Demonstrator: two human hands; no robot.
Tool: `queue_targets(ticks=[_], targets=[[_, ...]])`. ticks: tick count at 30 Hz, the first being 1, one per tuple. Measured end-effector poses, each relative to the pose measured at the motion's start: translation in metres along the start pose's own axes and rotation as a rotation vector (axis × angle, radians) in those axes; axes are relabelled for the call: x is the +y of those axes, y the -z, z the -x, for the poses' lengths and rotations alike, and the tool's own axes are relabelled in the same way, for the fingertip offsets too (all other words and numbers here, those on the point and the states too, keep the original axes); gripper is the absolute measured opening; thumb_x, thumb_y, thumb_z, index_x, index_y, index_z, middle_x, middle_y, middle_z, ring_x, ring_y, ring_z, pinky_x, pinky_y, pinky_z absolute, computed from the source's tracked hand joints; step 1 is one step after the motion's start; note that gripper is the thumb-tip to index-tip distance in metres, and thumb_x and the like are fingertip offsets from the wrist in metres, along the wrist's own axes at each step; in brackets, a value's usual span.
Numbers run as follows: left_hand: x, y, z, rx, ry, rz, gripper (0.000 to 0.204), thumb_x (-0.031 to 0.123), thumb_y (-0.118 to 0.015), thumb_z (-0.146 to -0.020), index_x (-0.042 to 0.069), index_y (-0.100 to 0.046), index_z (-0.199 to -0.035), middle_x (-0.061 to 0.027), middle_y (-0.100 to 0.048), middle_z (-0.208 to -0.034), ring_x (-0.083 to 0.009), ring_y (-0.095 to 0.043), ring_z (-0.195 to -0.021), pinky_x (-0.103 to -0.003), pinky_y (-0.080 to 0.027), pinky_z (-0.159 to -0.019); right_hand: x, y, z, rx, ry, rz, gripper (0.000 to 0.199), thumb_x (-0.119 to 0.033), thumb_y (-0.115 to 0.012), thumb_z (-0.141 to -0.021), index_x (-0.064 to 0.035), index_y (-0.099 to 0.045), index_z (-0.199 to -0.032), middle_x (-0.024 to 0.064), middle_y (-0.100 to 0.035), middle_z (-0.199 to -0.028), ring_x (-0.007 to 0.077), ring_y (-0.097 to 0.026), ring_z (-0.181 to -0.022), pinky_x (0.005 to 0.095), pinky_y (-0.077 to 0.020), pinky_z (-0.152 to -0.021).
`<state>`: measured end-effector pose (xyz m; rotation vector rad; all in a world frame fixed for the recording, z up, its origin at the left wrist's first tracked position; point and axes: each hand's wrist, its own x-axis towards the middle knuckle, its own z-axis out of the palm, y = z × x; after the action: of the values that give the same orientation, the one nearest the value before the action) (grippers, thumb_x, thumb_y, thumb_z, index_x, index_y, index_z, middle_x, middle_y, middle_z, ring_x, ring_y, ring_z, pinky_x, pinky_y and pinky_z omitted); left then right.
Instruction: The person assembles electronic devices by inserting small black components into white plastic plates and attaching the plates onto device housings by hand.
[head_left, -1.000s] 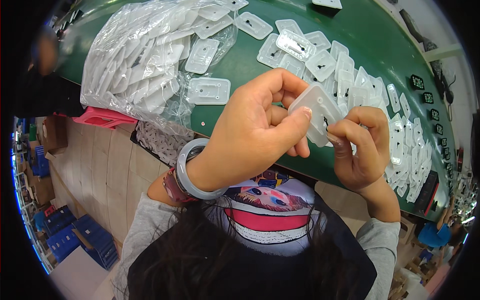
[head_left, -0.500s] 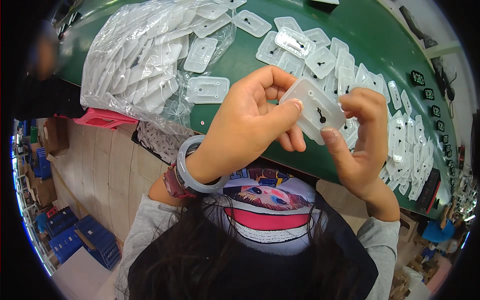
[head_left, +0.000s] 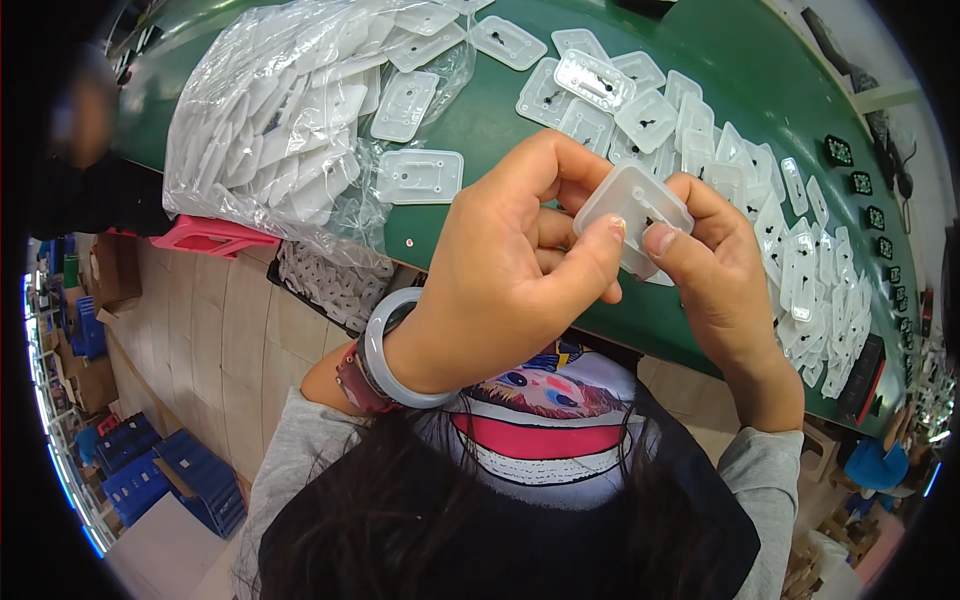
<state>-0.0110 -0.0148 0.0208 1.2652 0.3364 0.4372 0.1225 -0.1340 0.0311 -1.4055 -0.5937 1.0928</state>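
Note:
Both hands hold one translucent white plastic cover (head_left: pixel 632 190), a shallow rectangular piece with rounded corners, raised in front of me over the table edge. My left hand (head_left: pixel 530 250) pinches its left side, thumb on the face and fingers behind. My right hand (head_left: pixel 722 270) grips the right side, its thumb pressing on the face beside a small black part (head_left: pixel 650 222), which that thumb partly covers. Beyond the hands lies a spread of similar covers (head_left: pixel 645 122), many with a black part in the middle.
A clear plastic bag (head_left: pixel 270 120) full of covers rests on the green table (head_left: pixel 490 95) at left. More covers (head_left: pixel 800 270) are heaped at right, near a row of small black square pieces (head_left: pixel 875 218). Below stand a pink stool (head_left: pixel 215 236) and a bin of white parts (head_left: pixel 325 285).
My right hand has closed onto the cover, its thumb now on the face over the black part. The left hand keeps its hold, and the cover has tilted.

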Motion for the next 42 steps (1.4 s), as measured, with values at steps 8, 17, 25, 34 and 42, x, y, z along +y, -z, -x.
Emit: queue_targets(ticks=[8, 17, 25, 34, 42], targets=[[-0.002, 0.002, -0.001, -0.02, 0.007, 0.008, 0.025, -0.007, -0.052, -0.087, -0.003, -0.043, -0.109, -0.0133, -0.056, -0.092, -0.0152, -0.063, -0.063, -0.017, -0.049, -0.055, 0.001, 0.001, -0.002, -0.012, -0.019, -0.023, 0.008, -0.009, -0.061, -0.085, -0.0054, -0.054, -0.087, 0.0022, -0.055, -0.077, 0.0086, -0.048, -0.07, 0.0195, -0.0406, -0.067], [-0.005, 0.002, 0.0, -0.056, 0.006, -0.046, 0.023, -0.006, -0.052, -0.087, -0.003, -0.043, -0.108, -0.0134, -0.057, -0.092, -0.0143, -0.062, -0.062, -0.018, -0.049, -0.055, 0.007, 0.009, -0.005, -0.036, 0.024, 0.073, 0.008, -0.01, -0.06, -0.084, -0.0057, -0.054, -0.086, 0.0023, -0.054, -0.075, 0.0091, -0.048, -0.069, 0.02, -0.0412, -0.067], [-0.014, 0.0, -0.004, -0.066, 0.02, 0.0, 0.02, -0.003, -0.051, -0.089, -0.002, -0.044, -0.107, -0.0131, -0.058, -0.087, -0.0144, -0.062, -0.059, -0.018, -0.049, -0.052, 0.001, 0.01, -0.002, -0.038, -0.099, 0.055, 0.009, -0.012, -0.058, -0.086, -0.0045, -0.055, -0.088, 0.0034, -0.056, -0.075, 0.0099, -0.051, -0.067, 0.0204, -0.0421, -0.063], [-0.007, 0.007, -0.013, 0.002, 0.223, 0.248, 0.017, 0.0, -0.054, -0.089, -0.004, -0.046, -0.104, -0.0128, -0.057, -0.083, -0.0183, -0.063, -0.058, -0.022, -0.05, -0.053, -0.008, 0.031, 0.007, -0.151, -0.191, 0.027, 0.015, -0.017, -0.057, -0.092, -0.002, -0.058, -0.096, 0.0068, -0.061, -0.079, 0.0119, -0.056, -0.069, 0.0215, -0.0457, -0.063], [-0.01, 0.023, -0.012, 0.022, 0.117, 0.145, 0.015, 0.0, -0.056, -0.09, -0.001, -0.047, -0.101, -0.0132, -0.06, -0.087, -0.0206, -0.067, -0.071, -0.021, -0.054, -0.064, -0.069, 0.276, -0.059, 0.542, 0.564, 1.835, 0.061, 0.003, -0.061, -0.072, -0.0137, -0.051, -0.13, 0.0084, -0.056, -0.122, 0.0271, -0.054, -0.107, 0.0365, -0.046, -0.095]])
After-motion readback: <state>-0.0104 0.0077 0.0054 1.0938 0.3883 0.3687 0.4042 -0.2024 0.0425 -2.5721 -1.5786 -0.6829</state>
